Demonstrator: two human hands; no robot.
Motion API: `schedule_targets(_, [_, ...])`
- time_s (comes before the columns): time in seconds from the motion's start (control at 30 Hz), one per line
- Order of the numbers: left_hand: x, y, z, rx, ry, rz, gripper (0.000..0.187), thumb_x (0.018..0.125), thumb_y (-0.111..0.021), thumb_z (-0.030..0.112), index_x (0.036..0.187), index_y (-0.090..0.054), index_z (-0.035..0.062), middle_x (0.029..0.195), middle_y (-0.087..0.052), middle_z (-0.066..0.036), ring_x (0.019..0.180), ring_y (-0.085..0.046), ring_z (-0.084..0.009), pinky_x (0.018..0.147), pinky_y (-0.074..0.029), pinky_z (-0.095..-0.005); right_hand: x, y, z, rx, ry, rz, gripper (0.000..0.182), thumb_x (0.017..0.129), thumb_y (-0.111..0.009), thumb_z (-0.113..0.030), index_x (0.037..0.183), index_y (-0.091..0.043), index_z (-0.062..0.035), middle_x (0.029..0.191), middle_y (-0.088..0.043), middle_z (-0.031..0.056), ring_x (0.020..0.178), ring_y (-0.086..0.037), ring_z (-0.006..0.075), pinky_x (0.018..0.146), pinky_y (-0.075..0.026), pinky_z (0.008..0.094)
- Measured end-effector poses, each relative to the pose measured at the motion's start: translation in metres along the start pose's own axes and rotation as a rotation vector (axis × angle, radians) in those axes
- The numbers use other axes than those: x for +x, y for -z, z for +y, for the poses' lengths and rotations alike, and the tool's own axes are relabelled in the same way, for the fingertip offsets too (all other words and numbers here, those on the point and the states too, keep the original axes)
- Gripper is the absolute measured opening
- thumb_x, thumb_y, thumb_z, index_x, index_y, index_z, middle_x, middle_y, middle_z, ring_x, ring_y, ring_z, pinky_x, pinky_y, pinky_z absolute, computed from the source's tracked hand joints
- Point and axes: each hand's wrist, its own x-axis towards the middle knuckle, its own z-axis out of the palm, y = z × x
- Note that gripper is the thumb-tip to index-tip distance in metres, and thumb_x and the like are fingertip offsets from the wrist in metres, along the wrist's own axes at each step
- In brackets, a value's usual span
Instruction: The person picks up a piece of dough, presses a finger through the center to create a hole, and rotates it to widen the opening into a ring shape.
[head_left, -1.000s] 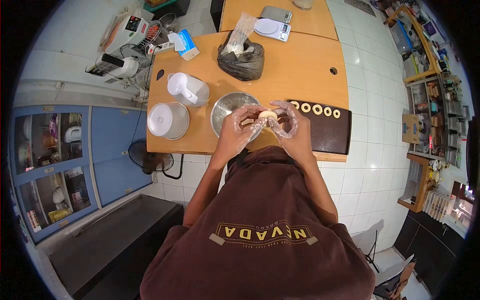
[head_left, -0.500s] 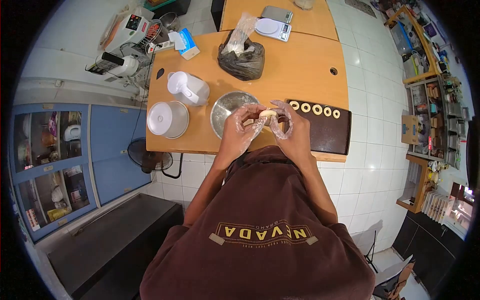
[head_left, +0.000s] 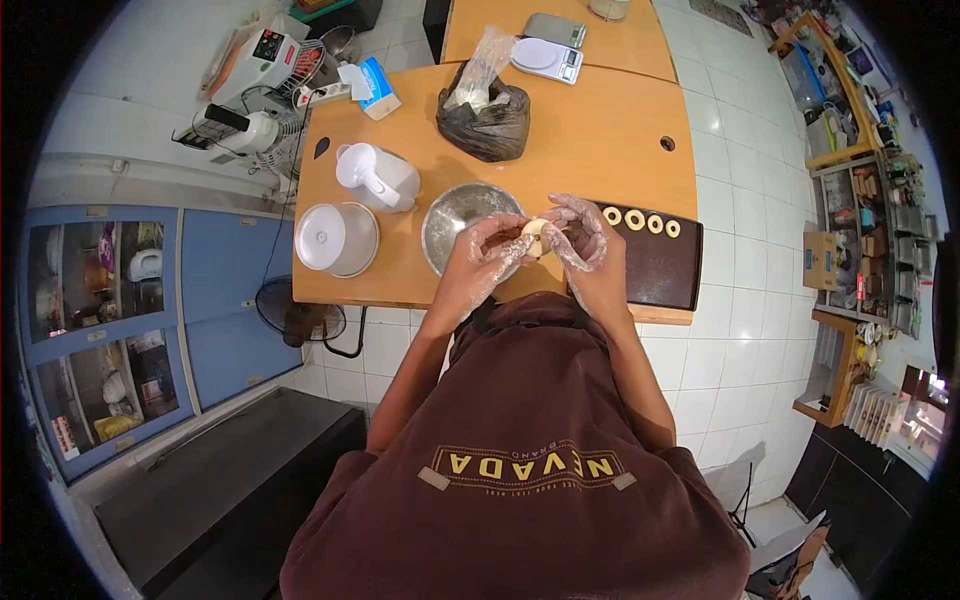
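Observation:
Over the table's front edge, a small pale dough ring (head_left: 537,228) sits between my two flour-dusted hands. My left hand (head_left: 482,256) pinches its left side with thumb and fingertips. My right hand (head_left: 592,252) has its thumb and fingers curled at the ring's right side, its other fingers loosely bent. Behind my left hand is a steel mixing bowl (head_left: 455,207) with flour inside. To the right, a dark baking tray (head_left: 660,278) carries a row of several dough rings (head_left: 634,220) along its far edge; my right hand covers the tray's left end.
A white lidded tub (head_left: 325,240) and a white plastic jug (head_left: 380,180) stand left of the bowl. Farther back are a black plastic bag (head_left: 485,128), a tissue box (head_left: 378,90) and a white kitchen scale (head_left: 546,58). A fan (head_left: 300,310) stands beside the table's left edge.
The dough ring has turned in my fingers and tilted more upright. My right hand has shifted slightly right and its fingers have opened a little, covering more of the tray's ring row.

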Motion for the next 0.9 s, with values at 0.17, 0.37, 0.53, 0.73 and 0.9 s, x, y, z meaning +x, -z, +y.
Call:
schedule_targets(0.17, [0.0, -0.001, -0.003, -0.051, 0.037, 0.04, 0.036, 0.096, -0.07, 0.008, 0.127, -0.061, -0.0071, 0.118, -0.066, -0.012, 0.109, -0.065, -0.0175, 0.095, -0.058, -0.0334, 0.0, 0.002, 0.0, -0.126, 0.017, -0.047, 0.04, 0.09, -0.075, -0.002, 0.129, -0.064, -0.0008, 0.104, -0.074, 0.0113, 0.095, -0.071, 0.0153, 0.087, -0.056, 0.0318])
schedule_targets(0.37, [0.0, 0.0, -0.002, -0.05, 0.023, 0.018, 0.036, 0.095, -0.072, 0.008, 0.127, -0.062, -0.0043, 0.115, -0.067, -0.01, 0.107, -0.065, -0.016, 0.093, -0.057, -0.0331, -0.001, 0.003, -0.008, -0.277, 0.008, -0.098, 0.043, 0.09, -0.071, 0.007, 0.132, -0.062, 0.0006, 0.101, -0.069, 0.0073, 0.092, -0.067, 0.0122, 0.085, -0.055, 0.0284])
schedule_targets(0.53, [0.0, -0.002, 0.003, 0.144, -0.045, -0.019, 0.037, 0.094, -0.073, 0.008, 0.128, -0.061, -0.003, 0.113, -0.068, -0.009, 0.105, -0.065, -0.0147, 0.093, -0.056, -0.0321, -0.002, 0.0, -0.011, -0.33, 0.038, -0.074, 0.044, 0.09, -0.071, 0.005, 0.133, -0.062, 0.0, 0.1, -0.072, 0.0083, 0.087, -0.067, 0.0114, 0.08, -0.054, 0.0274])
schedule_targets(0.73, [0.003, 0.003, -0.013, 0.143, -0.113, 0.032, 0.043, 0.093, -0.07, 0.002, 0.134, -0.056, -0.0015, 0.109, -0.067, -0.008, 0.101, -0.065, -0.0133, 0.087, -0.056, -0.0292, -0.003, 0.001, -0.01, -0.33, 0.006, -0.116, 0.045, 0.087, -0.074, -0.001, 0.13, -0.062, -0.0033, 0.093, -0.073, 0.0135, 0.086, -0.073, 0.0212, 0.081, -0.057, 0.0344])
schedule_targets(0.9, [0.001, -0.001, -0.006, 0.248, -0.109, 0.013, 0.043, 0.094, -0.067, -0.002, 0.136, -0.055, 0.0005, 0.108, -0.066, -0.008, 0.1, -0.065, -0.0125, 0.082, -0.056, -0.027, -0.003, 0.003, -0.001, -0.17, -0.047, -0.08, 0.047, 0.089, -0.074, -0.001, 0.133, -0.06, -0.0036, 0.096, -0.071, 0.0104, 0.089, -0.068, 0.0161, 0.083, -0.055, 0.0318])
